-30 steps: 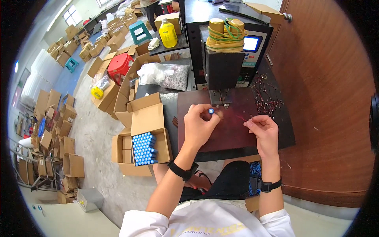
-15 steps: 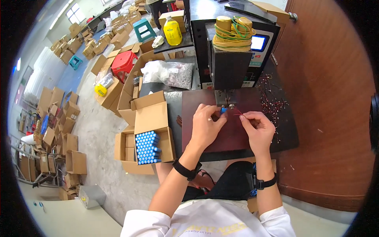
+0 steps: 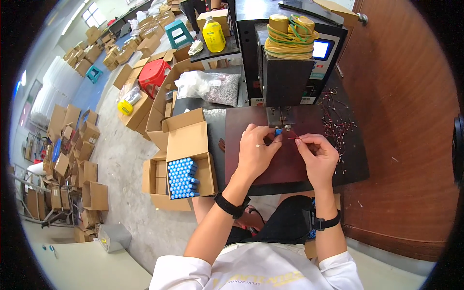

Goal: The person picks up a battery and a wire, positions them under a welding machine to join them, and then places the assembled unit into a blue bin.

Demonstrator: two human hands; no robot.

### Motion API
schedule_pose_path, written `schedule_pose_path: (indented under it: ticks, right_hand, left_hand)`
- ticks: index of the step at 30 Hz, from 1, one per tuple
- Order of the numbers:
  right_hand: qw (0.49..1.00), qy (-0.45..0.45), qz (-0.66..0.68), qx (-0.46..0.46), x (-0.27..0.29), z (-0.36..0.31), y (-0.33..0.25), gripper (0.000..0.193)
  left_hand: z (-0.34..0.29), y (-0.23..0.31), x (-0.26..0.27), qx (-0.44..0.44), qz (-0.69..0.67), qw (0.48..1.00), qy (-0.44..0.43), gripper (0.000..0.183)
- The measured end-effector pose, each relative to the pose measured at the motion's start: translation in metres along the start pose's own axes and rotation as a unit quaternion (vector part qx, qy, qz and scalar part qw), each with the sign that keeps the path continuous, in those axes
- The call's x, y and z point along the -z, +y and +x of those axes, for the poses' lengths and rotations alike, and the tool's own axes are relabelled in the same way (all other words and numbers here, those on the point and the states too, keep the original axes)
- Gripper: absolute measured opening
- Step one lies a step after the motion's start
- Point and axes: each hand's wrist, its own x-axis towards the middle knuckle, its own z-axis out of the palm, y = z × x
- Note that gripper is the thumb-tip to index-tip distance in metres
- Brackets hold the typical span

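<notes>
My left hand (image 3: 255, 153) is closed around a blue cylindrical battery cell (image 3: 278, 131), holding it beside the metal electrode tips (image 3: 288, 127) of a black spot-welding machine (image 3: 285, 79). Fingers cover most of the cell. A thin lead with a small white connector (image 3: 258, 145) lies across the back of that hand. To its right, the thumb and fingertips of my right hand (image 3: 319, 153) pinch a thin red wire (image 3: 293, 138), which extends toward the cell just below the tips. Whether wire and cell touch cannot be made out.
Left of the dark red mat (image 3: 237, 171), an open cardboard box (image 3: 207, 176) holds several upright blue cells (image 3: 181, 180). Tangled red and black leads (image 3: 338, 128) lie on the table at right. Behind stand a plastic bag of small parts (image 3: 222, 89) and a yellow bottle (image 3: 213, 36).
The whole view has shifted slightly. The lead with the white connector now shows more clearly across my left hand. Both hands keep their grips, close to the electrode tips.
</notes>
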Motion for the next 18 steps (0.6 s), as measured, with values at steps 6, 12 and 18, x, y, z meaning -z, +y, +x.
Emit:
schedule_pose_path:
  ticks: [6,12,18]
  right_hand:
    - [1.0,0.0,-0.003,0.005,-0.001,0.001,0.001,0.01]
    - [1.0,0.008,-0.013,0.008,0.002,0.001,0.004,0.01]
    - [0.996,0.042,0.04,-0.065,0.01,-0.011,-0.022,0.011]
  left_hand:
    - [0.0,-0.01,-0.002,-0.037,0.001,0.999,-0.001,0.019]
    - [0.003,0.0,-0.001,0.0,0.001,1.0,-0.005,0.017]
    - [-0.001,-0.004,0.003,-0.027,-0.02,0.999,-0.014,0.022]
